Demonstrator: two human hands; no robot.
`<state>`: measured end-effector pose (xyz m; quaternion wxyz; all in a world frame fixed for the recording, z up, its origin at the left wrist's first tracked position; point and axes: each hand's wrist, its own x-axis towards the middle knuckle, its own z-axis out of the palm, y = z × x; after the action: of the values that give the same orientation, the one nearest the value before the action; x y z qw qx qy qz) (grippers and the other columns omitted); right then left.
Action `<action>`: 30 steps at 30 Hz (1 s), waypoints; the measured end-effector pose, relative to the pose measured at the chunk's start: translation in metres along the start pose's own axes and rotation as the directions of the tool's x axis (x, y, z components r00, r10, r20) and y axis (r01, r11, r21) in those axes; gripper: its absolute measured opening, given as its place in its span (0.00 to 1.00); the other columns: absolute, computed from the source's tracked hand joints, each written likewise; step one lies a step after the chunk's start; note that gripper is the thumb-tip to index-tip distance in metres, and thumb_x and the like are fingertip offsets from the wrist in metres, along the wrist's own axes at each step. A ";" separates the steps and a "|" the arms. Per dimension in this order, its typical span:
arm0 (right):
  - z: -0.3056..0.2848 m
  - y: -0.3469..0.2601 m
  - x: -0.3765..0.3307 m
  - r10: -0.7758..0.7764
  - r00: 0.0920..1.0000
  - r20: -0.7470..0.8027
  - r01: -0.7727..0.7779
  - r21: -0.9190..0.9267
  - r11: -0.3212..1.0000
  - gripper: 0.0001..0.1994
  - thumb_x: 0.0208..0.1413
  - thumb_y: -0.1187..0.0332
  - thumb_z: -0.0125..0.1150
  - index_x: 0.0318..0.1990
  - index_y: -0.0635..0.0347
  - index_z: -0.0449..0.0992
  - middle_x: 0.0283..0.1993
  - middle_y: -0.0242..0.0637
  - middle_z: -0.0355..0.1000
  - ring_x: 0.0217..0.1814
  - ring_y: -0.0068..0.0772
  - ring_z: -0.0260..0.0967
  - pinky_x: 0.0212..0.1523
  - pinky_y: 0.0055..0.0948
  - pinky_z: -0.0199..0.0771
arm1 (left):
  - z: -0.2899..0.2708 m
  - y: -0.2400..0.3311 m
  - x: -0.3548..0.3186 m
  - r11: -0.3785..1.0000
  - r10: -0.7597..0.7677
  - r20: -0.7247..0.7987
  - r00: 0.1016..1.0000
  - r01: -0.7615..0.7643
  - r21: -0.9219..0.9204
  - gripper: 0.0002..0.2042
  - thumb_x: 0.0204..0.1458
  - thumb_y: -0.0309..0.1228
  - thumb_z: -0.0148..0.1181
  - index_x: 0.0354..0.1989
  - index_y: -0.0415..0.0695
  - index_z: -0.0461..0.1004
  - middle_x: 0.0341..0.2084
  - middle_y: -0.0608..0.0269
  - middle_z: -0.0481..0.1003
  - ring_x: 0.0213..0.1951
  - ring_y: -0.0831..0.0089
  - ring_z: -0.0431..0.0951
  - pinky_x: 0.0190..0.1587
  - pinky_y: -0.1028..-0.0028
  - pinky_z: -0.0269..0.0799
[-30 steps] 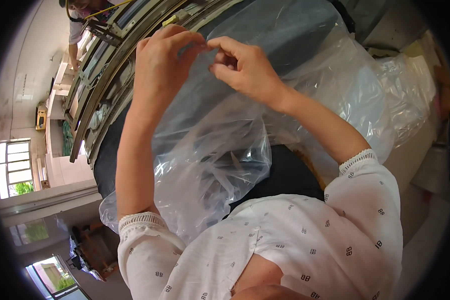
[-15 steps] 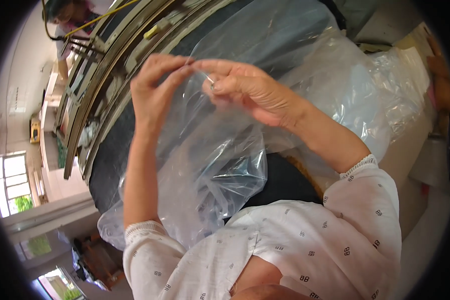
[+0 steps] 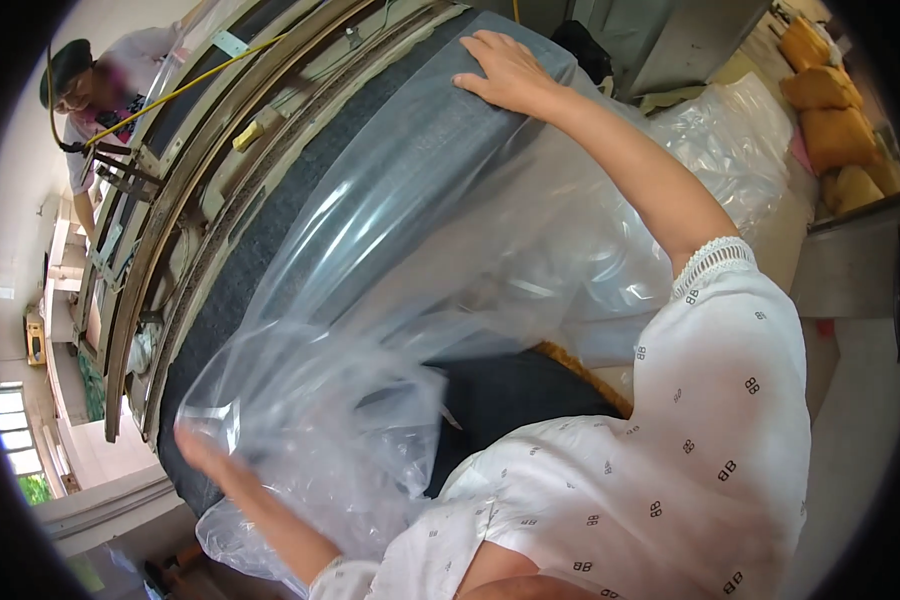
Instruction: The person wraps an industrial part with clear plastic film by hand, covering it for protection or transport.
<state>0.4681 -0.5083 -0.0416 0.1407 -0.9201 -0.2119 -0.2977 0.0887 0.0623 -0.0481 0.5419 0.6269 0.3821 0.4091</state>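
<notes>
A large clear plastic sheet [image 3: 370, 230] stretches across the dark padded surface [image 3: 240, 300] of a machine and hangs in folds toward my lap. Near its far end my right hand [image 3: 510, 78] lies with fingers spread, palm down on the plastic. At the near left end, my left hand [image 3: 206, 448] is at the sheet's edge. Motion blur and plastic hide its fingers, so its grip cannot be made out. The stretch of plastic between the hands looks smooth, while crumpled folds [image 3: 370, 440] gather below.
Curved metal rails [image 3: 175, 210] run along the machine's far side, with a yellow rod [image 3: 190, 85] above them. Beyond stands a person [image 3: 105, 95] in a dark cap. More crumpled plastic [image 3: 735, 140] lies at right, near orange-brown sacks [image 3: 835, 120] and a grey metal cabinet [image 3: 685, 45].
My hands, together at the plastic before, are now far apart. The right moved away and flattened on the sheet; the left came down to the near left. The plastic is spread between them.
</notes>
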 end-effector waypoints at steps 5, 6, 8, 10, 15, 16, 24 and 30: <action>-0.021 0.007 -0.003 0.014 0.987 0.157 -0.002 -0.076 0.997 0.27 0.51 0.48 0.49 0.53 0.58 0.66 0.57 0.42 0.60 0.61 0.45 0.52 0.57 0.40 0.53 | -0.243 -0.037 0.101 0.243 0.567 -0.026 0.824 -0.137 0.960 0.13 0.53 0.35 0.48 0.38 0.37 0.70 0.34 0.48 0.73 0.36 0.55 0.72 0.41 0.63 0.66; -0.036 -0.002 0.009 0.103 0.937 0.334 -0.070 -0.109 0.992 0.28 0.51 0.47 0.49 0.54 0.58 0.65 0.57 0.42 0.60 0.61 0.45 0.53 0.58 0.40 0.53 | -0.271 -0.039 0.113 0.244 0.557 -0.026 0.830 -0.134 0.960 0.13 0.53 0.35 0.48 0.38 0.37 0.70 0.34 0.48 0.73 0.36 0.55 0.72 0.41 0.63 0.66; -0.066 -0.032 0.036 0.158 0.844 0.512 -0.099 -0.139 0.985 0.29 0.52 0.47 0.48 0.56 0.58 0.63 0.58 0.42 0.60 0.61 0.44 0.54 0.59 0.39 0.53 | -0.328 -0.044 0.137 -0.061 0.223 0.140 0.965 -0.129 0.990 0.15 0.54 0.38 0.46 0.38 0.37 0.69 0.34 0.47 0.72 0.38 0.50 0.71 0.41 0.60 0.65; -0.073 -0.063 0.062 0.276 0.824 0.495 -0.099 -0.354 0.930 0.07 0.50 0.66 0.54 0.35 0.57 0.71 0.27 0.31 0.68 0.27 0.22 0.64 0.31 0.22 0.66 | -0.395 -0.007 0.163 0.271 0.202 -0.013 0.979 -0.043 0.962 0.21 0.52 0.43 0.46 0.46 0.39 0.68 0.42 0.49 0.71 0.43 0.51 0.71 0.46 0.63 0.65; 0.030 0.089 0.061 0.097 0.903 0.418 -0.223 0.265 0.938 0.32 0.52 0.44 0.43 0.58 0.57 0.61 0.63 0.38 0.54 0.65 0.38 0.50 0.62 0.30 0.49 | -0.290 -0.079 0.214 0.061 0.519 -0.119 0.846 0.102 0.993 0.18 0.55 0.42 0.41 0.38 0.39 0.72 0.36 0.49 0.74 0.39 0.52 0.73 0.40 0.60 0.69; 0.040 0.139 0.070 0.140 0.866 0.481 -0.240 0.153 0.959 0.29 0.54 0.43 0.36 0.59 0.48 0.61 0.64 0.36 0.54 0.65 0.38 0.50 0.62 0.31 0.49 | -0.279 -0.072 0.222 0.145 0.635 -0.121 0.763 0.036 0.989 0.18 0.55 0.41 0.41 0.37 0.39 0.71 0.40 0.51 0.72 0.44 0.53 0.71 0.43 0.60 0.67; -0.046 -0.138 0.057 -0.269 0.755 0.598 -0.231 0.626 0.744 0.15 0.57 0.57 0.46 0.38 0.59 0.72 0.37 0.34 0.70 0.40 0.25 0.67 0.43 0.27 0.66 | -0.200 -0.042 0.160 0.718 0.419 -0.478 0.772 0.041 0.695 0.13 0.42 0.34 0.49 0.30 0.37 0.74 0.32 0.45 0.74 0.33 0.50 0.75 0.37 0.61 0.69; -0.077 -0.319 -0.157 -0.867 -0.044 0.497 -0.511 0.734 0.447 0.20 0.51 0.67 0.56 0.52 0.63 0.67 0.47 0.42 0.70 0.46 0.32 0.69 0.47 0.29 0.70 | -0.188 -0.024 0.144 0.872 0.384 -0.642 0.664 -0.033 0.488 0.05 0.40 0.24 0.53 0.26 0.37 0.70 0.26 0.48 0.74 0.29 0.53 0.75 0.35 0.65 0.71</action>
<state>0.1646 -0.3083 -0.0341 0.3193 -0.5458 -0.5165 0.5774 -0.0323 0.2673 -0.0426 0.1410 0.5600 0.5683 0.5861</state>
